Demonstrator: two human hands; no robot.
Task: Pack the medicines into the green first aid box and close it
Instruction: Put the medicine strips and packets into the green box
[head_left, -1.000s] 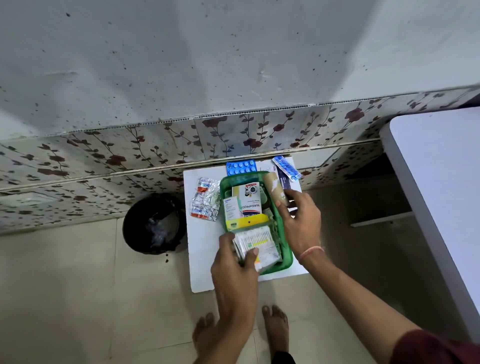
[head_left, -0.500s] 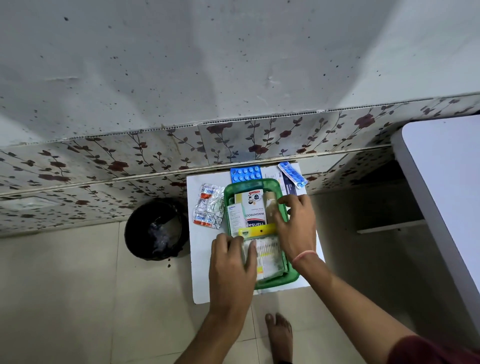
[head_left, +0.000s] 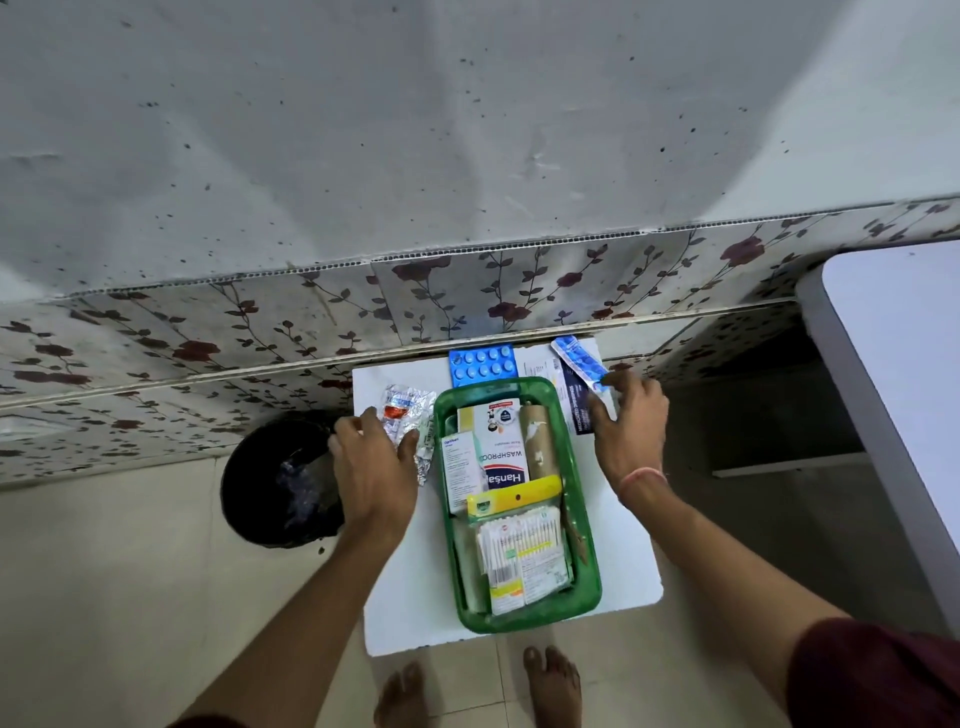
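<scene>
Both hands spread and reaching outward, one to each side of the green first aid box (head_left: 584, 592); left hand (head_left: 376, 467) has fingers curled onto the silver foil strips (head_left: 410, 418), thumb at their box-side edge, contact made but full closure not confirmed; right hand (head_left: 628, 423) lies fingers-down on the blue-and-white sachet (head_left: 576, 364) and the dark printed card (head_left: 574, 410) under it, fingers extended, nothing lifted clear.

Box sits open at centre of the white table (head_left: 623, 545), no lid visible in frame; contents so far: plaster carton (head_left: 501, 447), small white carton (head_left: 460, 470), brown roll (head_left: 540, 441), cotton buds pack (head_left: 522, 551) with yellow header. Blue tablet blister (head_left: 482, 364) remains outside, just beyond the far rim, touched by neither hand.

Step in hand, as judged: gather the loose strips from both sides. Advice: pinch foil strips as one stack, thumb underneath, since they are crinkled and likely to fan apart; slide sachet and card together toward the table edge or box rim to get a finger below; lay everything flat on top of the cartons so the closure will not foul; collect the blister last.
</scene>
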